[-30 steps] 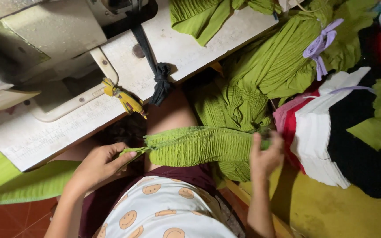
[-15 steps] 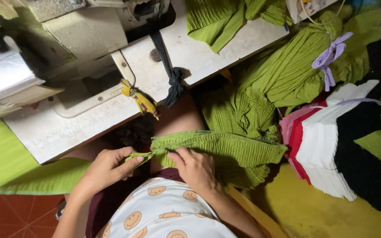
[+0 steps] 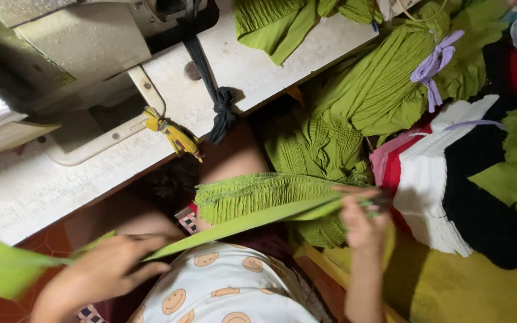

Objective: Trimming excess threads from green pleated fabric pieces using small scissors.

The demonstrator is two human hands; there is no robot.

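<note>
Head view: both hands stretch green strip (image 3: 240,222) taut.

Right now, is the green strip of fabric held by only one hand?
No: the left hand grips one part of the green strip and the right hand pinches its other end.

One head-worn camera looks steeply down, close over the lap and sewing table (image 3: 258,66) edge.
</note>
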